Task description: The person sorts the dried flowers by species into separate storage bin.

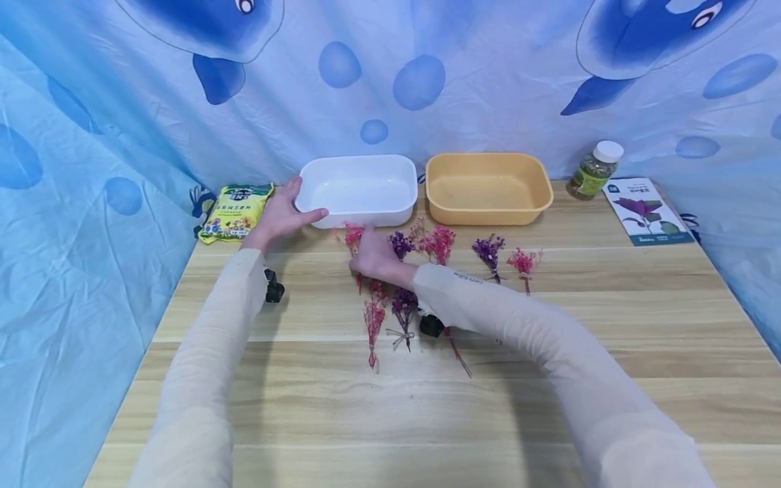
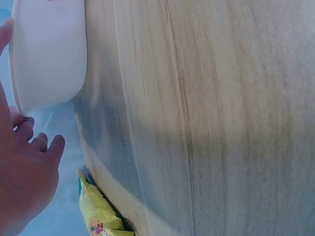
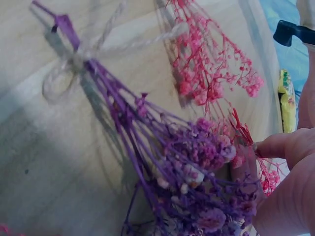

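Note:
My left hand (image 1: 283,211) grips the left end of a white plastic basin (image 1: 372,219), thumb along the front rim and fingers at the left side. In the left wrist view the fingers (image 2: 23,129) reach the basin's rim. My right hand (image 1: 376,257), just in front of the basin, pinches the stems of a small pink dried-flower bunch (image 3: 269,181) between thumb and fingers. Close by lie a purple dried-flower bunch (image 3: 202,152) tied with twine and another pink bunch (image 3: 211,73). The right forearm partly covers other bunches on the table.
A yellow-orange basin (image 1: 488,215) stands right of the white one. A yellow packet (image 1: 234,213) lies at the left. At the back right are a white-lidded jar (image 1: 592,175) and a flower-printed card (image 1: 648,211). A purple bunch (image 1: 488,252) and pink bunch (image 1: 523,261) lie farther right.

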`<state>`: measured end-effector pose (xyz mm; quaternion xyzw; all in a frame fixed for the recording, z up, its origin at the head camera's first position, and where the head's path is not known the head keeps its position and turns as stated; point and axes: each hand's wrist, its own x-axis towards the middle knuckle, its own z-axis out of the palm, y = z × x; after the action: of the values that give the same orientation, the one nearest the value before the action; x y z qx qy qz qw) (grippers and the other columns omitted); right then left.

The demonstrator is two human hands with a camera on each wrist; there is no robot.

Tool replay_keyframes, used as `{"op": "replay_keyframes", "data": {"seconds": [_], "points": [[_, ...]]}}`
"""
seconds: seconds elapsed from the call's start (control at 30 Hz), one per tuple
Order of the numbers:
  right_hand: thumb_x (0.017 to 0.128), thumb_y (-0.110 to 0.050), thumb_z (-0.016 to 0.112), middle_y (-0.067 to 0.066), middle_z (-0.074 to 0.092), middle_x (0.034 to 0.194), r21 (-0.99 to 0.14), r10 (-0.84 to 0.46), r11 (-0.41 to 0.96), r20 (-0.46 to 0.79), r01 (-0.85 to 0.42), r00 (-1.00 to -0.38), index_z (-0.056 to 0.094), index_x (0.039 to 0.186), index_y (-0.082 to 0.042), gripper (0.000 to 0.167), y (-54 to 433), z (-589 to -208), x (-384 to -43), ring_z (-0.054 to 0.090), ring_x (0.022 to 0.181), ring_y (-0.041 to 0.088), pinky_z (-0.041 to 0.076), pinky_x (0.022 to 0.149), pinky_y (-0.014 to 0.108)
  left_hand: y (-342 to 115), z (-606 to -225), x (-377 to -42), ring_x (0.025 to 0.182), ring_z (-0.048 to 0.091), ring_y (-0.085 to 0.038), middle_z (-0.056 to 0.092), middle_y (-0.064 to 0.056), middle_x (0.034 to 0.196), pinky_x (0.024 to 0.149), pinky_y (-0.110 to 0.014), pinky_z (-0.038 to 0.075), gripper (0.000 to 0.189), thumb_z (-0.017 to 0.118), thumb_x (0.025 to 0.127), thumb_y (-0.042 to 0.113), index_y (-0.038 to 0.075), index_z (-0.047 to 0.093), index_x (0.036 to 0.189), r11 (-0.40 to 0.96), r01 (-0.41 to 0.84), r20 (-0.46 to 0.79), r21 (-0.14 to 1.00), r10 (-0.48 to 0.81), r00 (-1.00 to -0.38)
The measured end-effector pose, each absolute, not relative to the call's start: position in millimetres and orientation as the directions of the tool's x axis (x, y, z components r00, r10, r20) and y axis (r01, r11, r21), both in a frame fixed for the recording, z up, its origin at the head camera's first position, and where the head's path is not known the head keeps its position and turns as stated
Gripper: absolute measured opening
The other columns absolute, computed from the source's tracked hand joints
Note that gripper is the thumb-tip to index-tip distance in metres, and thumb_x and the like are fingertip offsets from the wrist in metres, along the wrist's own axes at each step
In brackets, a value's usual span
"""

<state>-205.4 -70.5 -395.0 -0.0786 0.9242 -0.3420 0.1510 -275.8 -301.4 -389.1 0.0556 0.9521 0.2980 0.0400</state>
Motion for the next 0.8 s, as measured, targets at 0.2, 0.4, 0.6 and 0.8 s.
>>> {"op": "replay_keyframes", "data": {"seconds": [0.2, 0.4, 0.6, 0.8], "points": [[0.079, -0.004, 0.077, 0.012, 0.061, 0.084, -0.682, -0.314, 0.725, -0.199, -0.098, -0.928, 0.031, 0.147, 0.005, 0.083, -66, -394, -204, 0.062, 0.055, 0.020, 0.053, 0.045, 0.027, -301, -389, -276, 0.151, 0.003, -0.033, 0.004, -0.016, 0.166, 0.120, -0.056, 0.010, 0.112, 0.069, 0.086, 0.059, 0.006, 0.004, 0.160, 0.815, 0.083, -0.049, 0.574, 0.136, -0.989], [0.083, -0.002, 0.073, 0.012, 0.064, 0.081, -0.739, -0.403, 0.659, -0.192, -0.139, -0.895, 0.024, 0.153, 0.004, 0.086, -57, -387, -201, 0.062, 0.052, 0.019, 0.054, 0.045, 0.028, -300, -389, -277, 0.151, 0.003, -0.033, 0.003, -0.015, 0.166, 0.120, -0.055, 0.010, 0.112, 0.070, 0.086, 0.060, 0.006, 0.005, 0.160, 0.812, 0.081, -0.054, 0.577, 0.137, -0.989], [0.086, -0.002, 0.073, 0.008, 0.065, 0.079, -0.783, -0.460, 0.590, -0.126, -0.197, -0.879, 0.026, 0.155, -0.003, 0.084, -42, -375, -199, 0.061, 0.055, 0.018, 0.053, 0.048, 0.028, -300, -389, -278, 0.151, 0.002, -0.032, 0.002, -0.014, 0.166, 0.120, -0.054, 0.009, 0.113, 0.069, 0.085, 0.062, 0.008, 0.004, 0.160, 0.817, 0.069, -0.066, 0.572, 0.130, -0.989], [0.090, -0.004, 0.073, 0.007, 0.064, 0.086, -0.802, -0.503, 0.528, -0.029, -0.281, -0.864, 0.035, 0.150, -0.001, 0.071, -30, -363, -204, 0.062, 0.063, 0.017, 0.055, 0.057, 0.026, -302, -389, -277, 0.151, 0.003, -0.033, 0.003, -0.015, 0.166, 0.120, -0.053, 0.009, 0.113, 0.070, 0.085, 0.061, 0.007, 0.005, 0.160, 0.818, 0.069, -0.065, 0.570, 0.129, -0.989]]}}
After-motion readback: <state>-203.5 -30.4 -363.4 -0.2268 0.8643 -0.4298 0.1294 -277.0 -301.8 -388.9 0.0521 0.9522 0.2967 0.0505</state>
